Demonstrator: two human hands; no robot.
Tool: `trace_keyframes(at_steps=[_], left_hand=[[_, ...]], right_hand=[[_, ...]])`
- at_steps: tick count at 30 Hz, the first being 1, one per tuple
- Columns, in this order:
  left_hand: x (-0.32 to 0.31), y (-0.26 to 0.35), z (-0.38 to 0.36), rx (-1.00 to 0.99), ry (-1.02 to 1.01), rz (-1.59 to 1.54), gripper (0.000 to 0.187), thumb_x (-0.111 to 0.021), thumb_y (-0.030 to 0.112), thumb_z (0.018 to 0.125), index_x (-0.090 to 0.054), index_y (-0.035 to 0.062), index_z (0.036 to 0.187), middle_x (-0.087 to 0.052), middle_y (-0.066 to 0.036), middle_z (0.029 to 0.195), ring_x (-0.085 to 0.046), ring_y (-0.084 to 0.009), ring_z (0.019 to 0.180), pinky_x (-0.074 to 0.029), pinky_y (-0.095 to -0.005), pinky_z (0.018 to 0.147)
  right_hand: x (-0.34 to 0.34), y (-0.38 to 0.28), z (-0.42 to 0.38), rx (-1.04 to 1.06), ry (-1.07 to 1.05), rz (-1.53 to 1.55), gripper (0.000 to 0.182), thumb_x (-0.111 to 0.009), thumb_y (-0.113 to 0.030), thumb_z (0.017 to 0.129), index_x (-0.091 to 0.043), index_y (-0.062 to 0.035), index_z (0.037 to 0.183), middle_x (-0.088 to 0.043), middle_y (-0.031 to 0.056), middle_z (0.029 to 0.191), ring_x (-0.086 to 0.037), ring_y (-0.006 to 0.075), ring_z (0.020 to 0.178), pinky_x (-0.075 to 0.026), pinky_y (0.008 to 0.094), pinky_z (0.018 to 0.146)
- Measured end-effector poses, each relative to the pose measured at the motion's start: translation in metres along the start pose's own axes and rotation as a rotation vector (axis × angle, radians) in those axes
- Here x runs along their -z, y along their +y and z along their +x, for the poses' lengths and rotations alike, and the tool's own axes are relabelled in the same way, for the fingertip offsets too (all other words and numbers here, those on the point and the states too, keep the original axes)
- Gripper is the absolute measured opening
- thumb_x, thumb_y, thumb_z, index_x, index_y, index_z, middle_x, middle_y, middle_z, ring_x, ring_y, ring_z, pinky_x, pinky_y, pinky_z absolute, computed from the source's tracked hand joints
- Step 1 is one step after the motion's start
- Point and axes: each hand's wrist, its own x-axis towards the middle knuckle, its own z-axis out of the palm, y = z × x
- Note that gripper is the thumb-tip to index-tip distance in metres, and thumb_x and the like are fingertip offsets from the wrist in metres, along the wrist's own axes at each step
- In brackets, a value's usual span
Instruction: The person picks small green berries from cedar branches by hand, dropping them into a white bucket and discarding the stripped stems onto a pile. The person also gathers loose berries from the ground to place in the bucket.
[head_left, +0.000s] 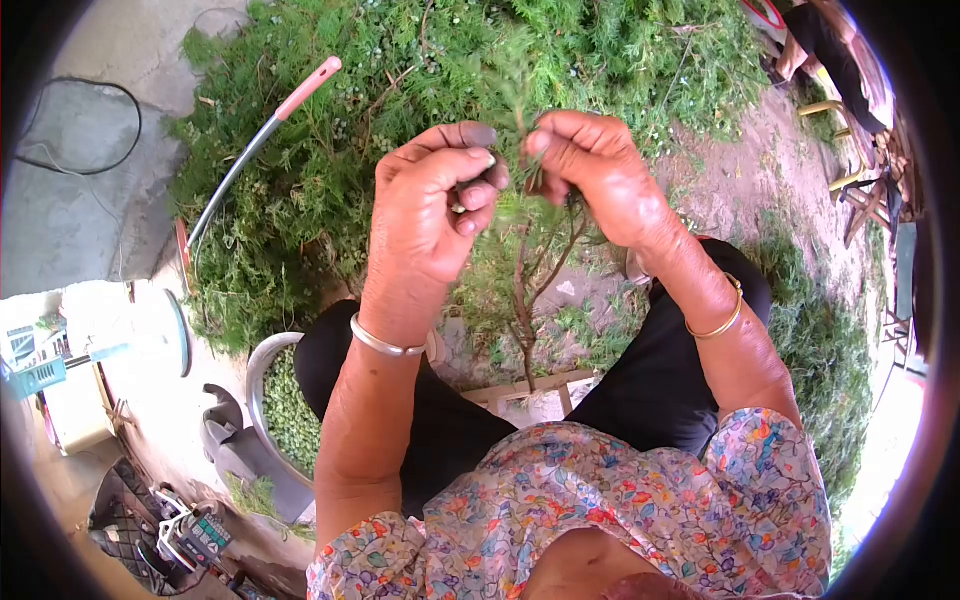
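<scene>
Over the lap, my right hand (605, 180) is closed, pinching the upper part of an evergreen branch (522, 290) whose sprig tip blurs above the fingers. The branch's brown stem runs down between my knees, its lower part thin on leaves. Just left of the sprig is my left hand (425, 200), fingers curled in with thumb and fingertips close together. A small pale spot shows among those fingers, too small to name. Beside my left knee stands a round basin (254, 372) holding many small green berries.
A large heap of cut evergreen branches (300, 190) spreads in front, with more greenery (810, 350) at right. A curved metal tool with a pink handle (305, 90) lies on the heap. Another person (830, 50) sits at upper right. A bag (130, 520) lies lower left.
</scene>
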Motion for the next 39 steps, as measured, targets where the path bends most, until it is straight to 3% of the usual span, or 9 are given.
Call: trace_keyframes(at_steps=[6,9,13,18,20,22,24,37,39], left_hand=[[0.018,0.000,0.000,0.077,0.033,-0.260,0.020,-0.058,0.017,0.087,-0.053,0.0025,0.076,-0.057,-0.014,0.069,-0.045,-0.0119,0.049,-0.033,-0.0206,0.039],[0.022,-0.004,-0.004,0.034,0.090,0.056,0.017,-0.060,0.017,0.086,-0.056,0.0014,0.079,-0.058,-0.014,0.072,-0.048,-0.0099,0.051,-0.033,-0.0178,0.038],[0.031,-0.019,-0.006,0.124,0.192,0.264,0.013,-0.062,0.011,0.083,-0.060,-0.0020,0.085,-0.059,-0.011,0.065,-0.047,-0.0100,0.047,-0.033,-0.0186,0.038],[0.038,-0.046,-0.004,0.279,0.295,0.275,0.018,-0.061,0.015,0.085,-0.060,-0.0024,0.082,-0.060,-0.012,0.066,-0.050,-0.0120,0.049,-0.035,-0.0216,0.039],[0.040,-0.058,-0.004,0.410,0.317,0.199,0.022,-0.059,0.019,0.086,-0.060,-0.0026,0.082,-0.060,-0.013,0.067,-0.051,-0.0135,0.051,-0.036,-0.0233,0.040],[0.042,-0.067,-0.002,0.437,0.300,0.234,0.025,-0.058,0.022,0.087,-0.060,-0.0029,0.081,-0.060,-0.013,0.068,-0.052,-0.0148,0.052,-0.038,-0.0252,0.042],[0.040,-0.074,-0.003,0.503,0.251,0.219,0.026,-0.060,0.023,0.087,-0.060,-0.0022,0.080,-0.059,-0.012,0.067,-0.052,-0.0153,0.052,-0.039,-0.0263,0.042],[0.025,-0.059,-0.010,0.241,-0.165,0.141,0.027,-0.066,0.020,0.083,-0.052,0.0080,0.063,-0.049,0.004,0.059,-0.046,-0.0069,0.047,-0.038,-0.0251,0.039],[0.025,-0.053,-0.010,0.200,-0.177,0.084,0.021,-0.065,0.017,0.082,-0.055,0.0069,0.067,-0.050,0.004,0.060,-0.047,-0.0058,0.049,-0.039,-0.0244,0.040]], right_hand=[[0.020,-0.009,0.007,-0.067,0.132,0.324,0.032,-0.060,-0.031,0.088,-0.057,-0.0043,0.071,-0.045,-0.0002,0.051,-0.034,0.0055,0.043,-0.039,0.0242,0.048],[0.030,-0.016,0.005,-0.038,0.036,0.438,0.045,-0.049,-0.042,0.092,-0.044,-0.0099,0.060,-0.029,-0.0027,0.048,-0.026,0.0093,0.040,-0.038,0.0327,0.052],[0.039,-0.023,0.004,-0.027,0.018,0.562,0.047,-0.042,-0.046,0.093,-0.040,-0.0128,0.060,-0.025,-0.0042,0.048,-0.023,0.0099,0.041,-0.032,0.0308,0.054],[0.052,-0.032,0.001,0.006,-0.030,0.785,0.043,-0.039,-0.041,0.094,-0.041,-0.0134,0.062,-0.023,-0.0058,0.047,-0.023,0.0087,0.040,-0.030,0.0280,0.054],[0.060,-0.031,0.001,0.064,-0.116,0.823,0.037,-0.053,-0.036,0.087,-0.039,-0.0133,0.062,-0.026,-0.0066,0.047,-0.025,0.0066,0.039,-0.029,0.0246,0.054],[0.068,-0.029,0.002,0.088,-0.154,0.841,0.035,-0.056,-0.035,0.086,-0.039,-0.0135,0.063,-0.026,-0.0065,0.047,-0.025,0.0064,0.039,-0.029,0.0241,0.053],[0.072,-0.029,0.003,0.107,-0.191,0.898,0.038,-0.044,-0.041,0.091,-0.040,-0.0134,0.065,-0.022,-0.0076,0.046,-0.022,0.0068,0.039,-0.029,0.0248,0.054],[0.088,-0.039,0.000,0.101,-0.051,0.776,0.036,-0.051,-0.040,0.088,-0.041,-0.0111,0.068,-0.022,-0.0062,0.047,-0.024,0.0078,0.041,-0.032,0.0272,0.057],[0.077,-0.043,-0.002,0.056,0.303,0.507,0.038,-0.055,-0.038,0.088,-0.048,-0.0056,0.070,-0.028,-0.0046,0.047,-0.030,0.0082,0.041,-0.039,0.0308,0.061]])
